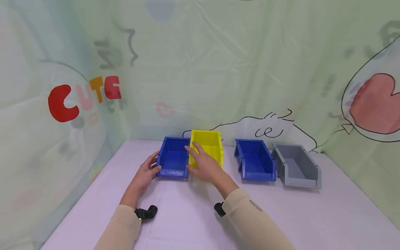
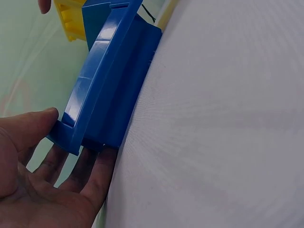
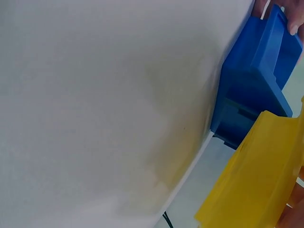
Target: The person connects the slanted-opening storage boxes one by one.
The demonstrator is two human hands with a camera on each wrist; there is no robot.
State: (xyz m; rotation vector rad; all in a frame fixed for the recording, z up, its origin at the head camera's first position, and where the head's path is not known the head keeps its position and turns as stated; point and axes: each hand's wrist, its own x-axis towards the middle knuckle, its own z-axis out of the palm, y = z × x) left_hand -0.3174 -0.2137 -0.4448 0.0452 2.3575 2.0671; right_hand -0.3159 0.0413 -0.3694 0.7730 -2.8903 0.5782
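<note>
My left hand (image 1: 145, 176) grips a blue plastic storage bin (image 1: 173, 169) at its left side. In the left wrist view, the thumb (image 2: 45, 121) presses the bin's front corner and the fingers lie along its side and lower edge. Just right of it, a yellow storage bin (image 1: 214, 140) is tilted, with its body above the table in the right wrist view. My right hand (image 1: 204, 166) holds this yellow bin, reaching across its front with spread fingers by its left wall. Part of that grip is hidden behind the yellow bin (image 3: 259, 171) in the right wrist view.
To the right stand a second blue bin (image 1: 258, 176) and a grey bin (image 1: 303, 182), side by side. A white cloth covers the table (image 1: 187, 222). Printed curtains (image 1: 250, 69) hang behind and at both sides.
</note>
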